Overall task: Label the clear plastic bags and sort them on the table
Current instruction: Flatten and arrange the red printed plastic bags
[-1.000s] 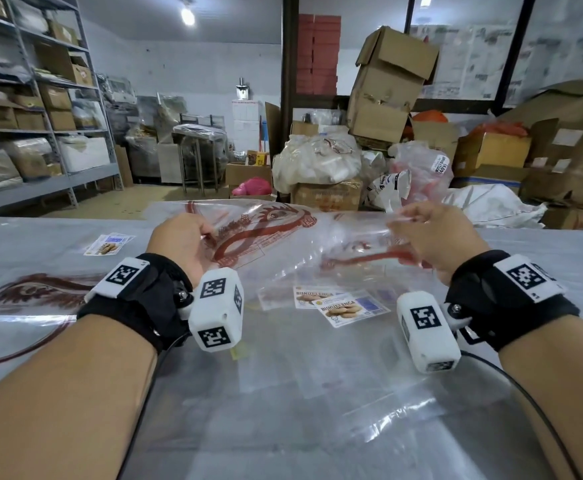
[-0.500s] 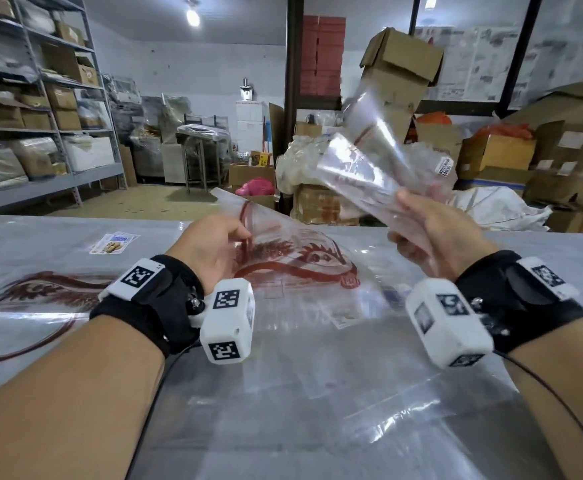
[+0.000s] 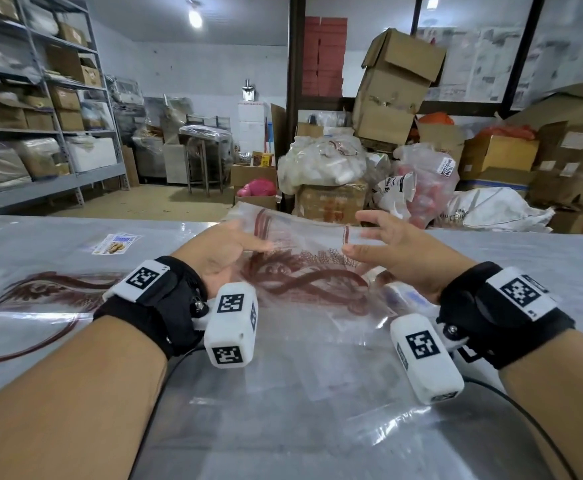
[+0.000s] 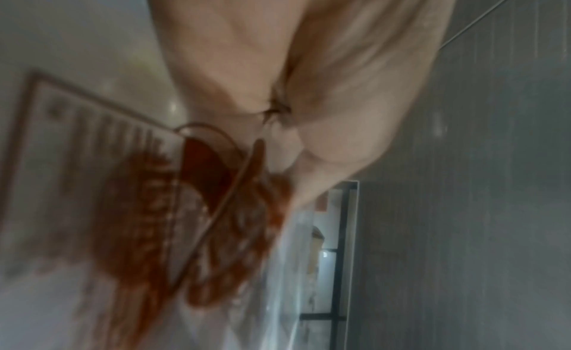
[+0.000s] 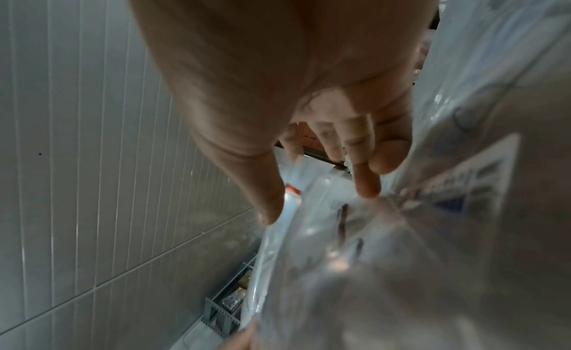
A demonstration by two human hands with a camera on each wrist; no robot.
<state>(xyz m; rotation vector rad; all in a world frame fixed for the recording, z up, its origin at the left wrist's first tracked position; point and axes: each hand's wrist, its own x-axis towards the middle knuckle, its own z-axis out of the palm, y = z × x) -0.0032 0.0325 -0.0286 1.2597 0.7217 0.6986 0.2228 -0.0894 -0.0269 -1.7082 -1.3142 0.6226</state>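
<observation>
Bag (image 3: 304, 268) — clear plastic with a dark red printed emblem — lies between the two hands, near the far middle of the table (image 3: 542, 258); its far edge looks lifted off the surface, the near part resting on the plastic layers below.

Step in hand, as I judge it: flattening or squaring the bag before a label goes on. To do it well: keep both palms low and draw them outward evenly so the film goes taut without creasing; avoid dragging the layers underneath along with it, since they are just as slippery. A label (image 3: 117, 243) lies on the table well to the left; another printed slip shows through the plastic just beside the right wrist.

Grip:
- Left hand (image 3: 221, 251): fingers extended and held together, palm turned inward, fingertips touching the bag's left edge. No pinch visible in the head view; the left wrist view is too blurred to add anything.
- Right hand (image 3: 397, 251): fingers (image 5: 367, 181) spread and only slightly bent, tips against the film at the bag's right edge — touching, not clamping, as far as the right wrist view shows.
</observation>
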